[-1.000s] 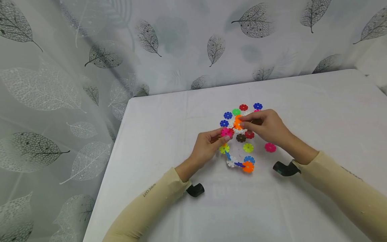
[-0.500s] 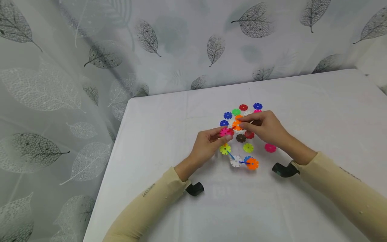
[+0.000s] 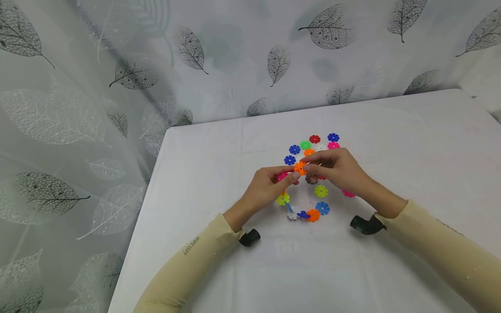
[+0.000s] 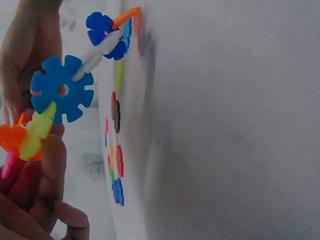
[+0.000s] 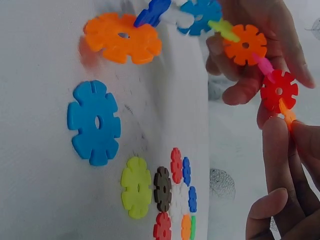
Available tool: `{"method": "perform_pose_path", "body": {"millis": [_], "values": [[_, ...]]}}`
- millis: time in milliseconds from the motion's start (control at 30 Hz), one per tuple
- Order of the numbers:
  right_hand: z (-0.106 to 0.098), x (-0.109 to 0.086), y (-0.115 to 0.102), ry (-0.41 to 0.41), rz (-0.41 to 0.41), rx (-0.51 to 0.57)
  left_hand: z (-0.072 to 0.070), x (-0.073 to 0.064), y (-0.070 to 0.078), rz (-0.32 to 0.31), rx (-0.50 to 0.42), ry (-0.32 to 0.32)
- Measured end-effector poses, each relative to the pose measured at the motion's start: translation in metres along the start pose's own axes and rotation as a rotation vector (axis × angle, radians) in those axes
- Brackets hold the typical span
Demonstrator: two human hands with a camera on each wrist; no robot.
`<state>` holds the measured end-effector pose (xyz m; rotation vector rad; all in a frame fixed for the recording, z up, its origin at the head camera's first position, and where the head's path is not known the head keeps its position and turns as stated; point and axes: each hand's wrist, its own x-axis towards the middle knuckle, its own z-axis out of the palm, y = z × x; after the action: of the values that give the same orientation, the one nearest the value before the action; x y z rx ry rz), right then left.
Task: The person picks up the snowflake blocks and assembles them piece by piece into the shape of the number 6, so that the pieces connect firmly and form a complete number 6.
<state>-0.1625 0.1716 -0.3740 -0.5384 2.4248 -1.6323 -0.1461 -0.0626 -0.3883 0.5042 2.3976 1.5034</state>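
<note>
My left hand (image 3: 266, 189) pinches the upper part of a chain of notched interlocking plastic discs, near its pink disc (image 3: 282, 176) and red disc (image 5: 279, 91). My right hand (image 3: 338, 167) pinches an orange disc (image 3: 300, 168) between thumb and fingertips. That disc meets the red one's edge; how deep the slots mesh cannot be told. Below the left hand hang a yellow disc (image 3: 283, 199), a light blue disc (image 4: 62, 90), a white disc (image 3: 292, 213), a dark blue disc (image 3: 303, 214) and an orange end disc (image 5: 122, 37), low over the table.
Several loose discs lie flat on the white table (image 3: 219, 174) behind and beneath the hands, including a red one (image 3: 315, 139), a yellow one (image 3: 321, 191) and a light blue one (image 3: 322, 208). A leaf-patterned curtain (image 3: 235, 56) hangs behind.
The right hand has moved left and slightly down with its orange disc, close to the left fingertips. The hanging chain has swung, and its lower end now lies further left.
</note>
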Motion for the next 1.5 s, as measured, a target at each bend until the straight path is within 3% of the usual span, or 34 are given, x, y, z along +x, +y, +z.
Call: {"method": "perform_pose_path", "body": {"millis": [233,400,500,633,733,967,1167,1333,1500], "values": [[0.002,0.0,0.0,-0.021,-0.02,0.035,-0.003,-0.001,0.001,0.002,0.173,-0.026],[0.002,0.001,-0.001,-0.028,-0.017,0.05,-0.004,0.0,-0.001,0.025,0.051,-0.002],[0.001,0.0,0.0,-0.012,-0.016,0.004,-0.005,0.001,-0.002,0.019,-0.038,0.019],[-0.003,-0.003,0.003,0.074,-0.001,-0.091,-0.007,0.002,-0.004,0.011,-0.088,0.039],[-0.008,-0.006,0.009,0.157,0.016,-0.1,-0.008,0.002,-0.005,0.009,-0.12,0.052],[-0.031,-0.013,0.021,0.271,0.19,-0.068,-0.011,0.003,-0.01,-0.012,-0.222,0.112],[-0.054,-0.016,0.031,0.239,0.333,-0.09,-0.013,0.005,-0.011,-0.016,-0.309,0.151],[-0.067,-0.019,0.036,0.187,0.383,-0.105,-0.013,0.006,-0.011,-0.046,-0.402,0.183],[-0.076,-0.022,0.045,0.043,0.4,-0.192,-0.013,0.006,-0.009,-0.073,-0.456,0.207]]}}
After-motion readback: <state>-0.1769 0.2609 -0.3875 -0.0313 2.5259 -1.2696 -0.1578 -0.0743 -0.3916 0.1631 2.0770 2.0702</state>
